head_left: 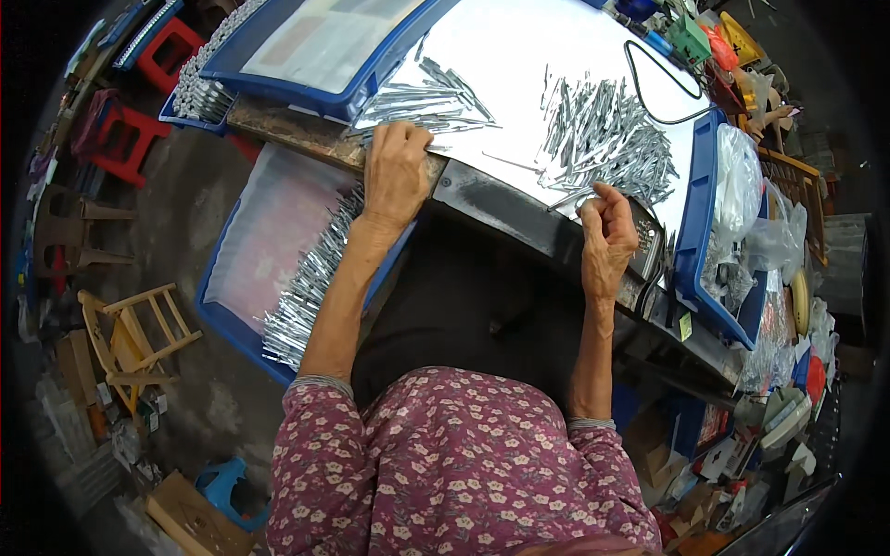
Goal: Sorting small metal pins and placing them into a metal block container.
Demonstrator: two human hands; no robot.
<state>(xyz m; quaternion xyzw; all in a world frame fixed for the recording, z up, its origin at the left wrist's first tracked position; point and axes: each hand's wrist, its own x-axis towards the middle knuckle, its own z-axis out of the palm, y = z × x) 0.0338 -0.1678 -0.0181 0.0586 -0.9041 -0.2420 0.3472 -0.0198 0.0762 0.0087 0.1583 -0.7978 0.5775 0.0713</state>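
On the white tabletop (505, 65) lie two heaps of slim silvery metal rods. My left hand (397, 176) is at the table's front edge, beside the smaller heap (431, 100). Its fingers are curled downward and closed; their tips are hidden, so what they hold cannot be made out. My right hand (609, 236) is raised just in front of the larger heap (612, 139), thumb and fingers pinched together. A slim metal rod (567, 200) reaches out from that pinch toward the left. Below my left forearm, a blue bin (211, 320) lined with plastic holds many more rods (311, 296).
A blue tray (348, 97) stands at the table's back left, and another blue tray (691, 236) with plastic bags is at the right. A black cable (640, 97) loops over the tabletop. Red stools (130, 144) and a wooden folding chair (139, 338) stand on the left floor.
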